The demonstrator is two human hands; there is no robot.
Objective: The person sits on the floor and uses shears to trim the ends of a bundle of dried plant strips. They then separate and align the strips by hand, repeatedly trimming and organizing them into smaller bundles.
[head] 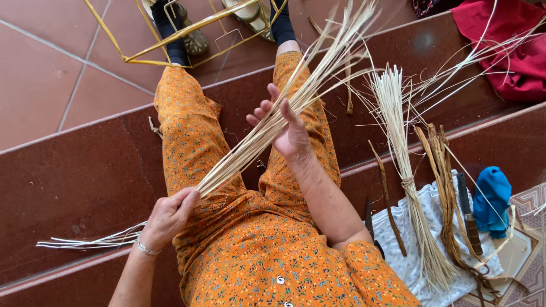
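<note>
I sit on dark red steps in orange flowered clothes. My left hand [169,216] is closed around a bundle of thin pale straw strips [256,139] near its lower end, and the cut ends stick out to the left over the step. My right hand [286,128] rests under the middle of the same bundle, fingers spread and thumb over the strips. The bundle slants up to the right and fans out at the top.
A tied sheaf of pale strips [405,176] lies on a white cloth [398,258] at my right, beside brown strips [446,187], a knife [470,219] and a blue cloth [492,199]. A red cloth [512,51] lies top right. A yellow wire frame [170,34] stands by my feet.
</note>
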